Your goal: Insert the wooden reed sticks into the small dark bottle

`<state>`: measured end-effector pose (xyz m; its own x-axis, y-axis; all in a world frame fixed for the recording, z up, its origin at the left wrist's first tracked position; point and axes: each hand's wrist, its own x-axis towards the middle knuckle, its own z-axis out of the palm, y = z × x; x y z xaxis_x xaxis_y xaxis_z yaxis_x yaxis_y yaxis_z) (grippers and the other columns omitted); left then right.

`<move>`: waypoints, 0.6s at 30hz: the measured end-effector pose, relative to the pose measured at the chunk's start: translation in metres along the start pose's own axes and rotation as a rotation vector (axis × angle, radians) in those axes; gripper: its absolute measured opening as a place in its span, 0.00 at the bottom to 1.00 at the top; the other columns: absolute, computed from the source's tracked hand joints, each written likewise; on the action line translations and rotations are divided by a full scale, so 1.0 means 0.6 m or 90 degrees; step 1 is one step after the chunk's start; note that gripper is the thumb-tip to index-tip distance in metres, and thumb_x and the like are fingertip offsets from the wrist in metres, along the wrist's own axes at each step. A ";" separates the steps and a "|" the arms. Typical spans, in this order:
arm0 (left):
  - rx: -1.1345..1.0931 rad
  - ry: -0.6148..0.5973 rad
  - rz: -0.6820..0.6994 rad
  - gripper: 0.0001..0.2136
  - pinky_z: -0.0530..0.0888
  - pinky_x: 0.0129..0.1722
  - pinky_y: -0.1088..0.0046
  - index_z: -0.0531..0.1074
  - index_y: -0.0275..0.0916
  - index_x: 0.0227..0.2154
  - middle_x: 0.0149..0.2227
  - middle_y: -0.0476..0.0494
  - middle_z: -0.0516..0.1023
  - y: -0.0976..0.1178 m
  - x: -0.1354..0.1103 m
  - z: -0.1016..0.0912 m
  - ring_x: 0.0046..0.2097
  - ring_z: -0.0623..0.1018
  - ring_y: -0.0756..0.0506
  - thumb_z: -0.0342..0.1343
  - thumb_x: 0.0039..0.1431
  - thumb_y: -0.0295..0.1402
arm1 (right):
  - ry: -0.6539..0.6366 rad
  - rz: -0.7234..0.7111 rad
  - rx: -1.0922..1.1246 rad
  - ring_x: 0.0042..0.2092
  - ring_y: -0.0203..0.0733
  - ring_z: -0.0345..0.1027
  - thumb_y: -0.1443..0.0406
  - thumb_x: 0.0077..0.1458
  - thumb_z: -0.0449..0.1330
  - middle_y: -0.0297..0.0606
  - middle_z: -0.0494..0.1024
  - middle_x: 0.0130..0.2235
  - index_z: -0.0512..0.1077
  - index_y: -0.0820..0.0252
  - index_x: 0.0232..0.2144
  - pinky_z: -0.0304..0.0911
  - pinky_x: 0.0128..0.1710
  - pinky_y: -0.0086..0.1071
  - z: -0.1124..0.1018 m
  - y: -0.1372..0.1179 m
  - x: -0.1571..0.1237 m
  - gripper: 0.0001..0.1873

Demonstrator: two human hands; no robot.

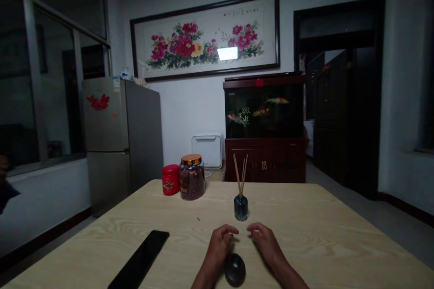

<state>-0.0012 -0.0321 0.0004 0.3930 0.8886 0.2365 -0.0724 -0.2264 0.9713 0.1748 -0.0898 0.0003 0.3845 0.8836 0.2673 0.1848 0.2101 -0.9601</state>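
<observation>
My left hand rests over the wooden table, fingers curved forward and empty. Facing it across a small gap, my right hand has its fingers bent with nothing between them. Just beyond both hands stands a reed diffuser, a dark blue-green glass bottle with several thin sticks; neither hand visibly touches it. Between my forearms lies a dark, glossy oval object, close beside my left wrist; its kind is unclear.
On the light wood table lies a long flat black object at left. A red canister and a copper-lidded jar stand at the far edge. Behind are a fridge and a fish tank.
</observation>
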 end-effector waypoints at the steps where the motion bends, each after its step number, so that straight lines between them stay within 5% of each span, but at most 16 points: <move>1: -0.008 0.000 -0.003 0.15 0.63 0.30 0.72 0.79 0.32 0.31 0.26 0.43 0.74 -0.001 -0.003 0.000 0.28 0.69 0.47 0.59 0.44 0.39 | 0.001 0.007 0.006 0.38 0.50 0.73 0.59 0.37 0.57 0.40 0.80 0.32 0.78 0.58 0.27 0.64 0.39 0.38 0.001 -0.003 -0.004 0.14; 5: -0.059 0.022 -0.050 0.18 0.64 0.28 0.73 0.79 0.33 0.39 0.31 0.41 0.76 -0.002 -0.008 -0.002 0.28 0.70 0.48 0.58 0.45 0.36 | -0.020 0.069 0.034 0.22 0.39 0.62 0.60 0.34 0.57 0.30 0.70 0.20 0.78 0.57 0.31 0.57 0.24 0.32 0.001 -0.016 -0.012 0.18; 8: -0.078 0.020 -0.076 0.25 0.57 0.22 0.76 0.75 0.32 0.48 0.22 0.51 0.69 0.026 -0.003 -0.007 0.20 0.60 0.53 0.59 0.44 0.34 | -0.049 0.109 0.060 0.16 0.31 0.47 0.60 0.37 0.56 0.21 0.57 0.14 0.76 0.58 0.41 0.45 0.19 0.26 -0.007 -0.050 -0.007 0.26; 13: -0.252 -0.124 -0.039 0.39 0.46 0.19 0.80 0.58 0.40 0.64 0.19 0.62 0.54 0.150 0.010 -0.010 0.18 0.48 0.57 0.60 0.46 0.32 | -0.181 0.079 0.236 0.18 0.28 0.40 0.63 0.46 0.60 0.19 0.56 0.18 0.59 0.53 0.64 0.33 0.19 0.23 -0.042 -0.189 -0.001 0.41; 18: -0.511 -0.216 0.091 0.42 0.46 0.18 0.82 0.51 0.54 0.66 0.24 0.61 0.56 0.273 0.009 -0.005 0.19 0.42 0.58 0.61 0.50 0.27 | -0.294 -0.066 0.481 0.20 0.28 0.33 0.64 0.51 0.64 0.17 0.49 0.18 0.55 0.47 0.66 0.37 0.18 0.22 -0.071 -0.327 -0.010 0.43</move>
<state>-0.0138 -0.0629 0.1608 0.5725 0.6786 0.4602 -0.7133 0.1355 0.6876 0.1747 -0.1538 0.1905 -0.0343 0.8908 0.4530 -0.5093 0.3744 -0.7749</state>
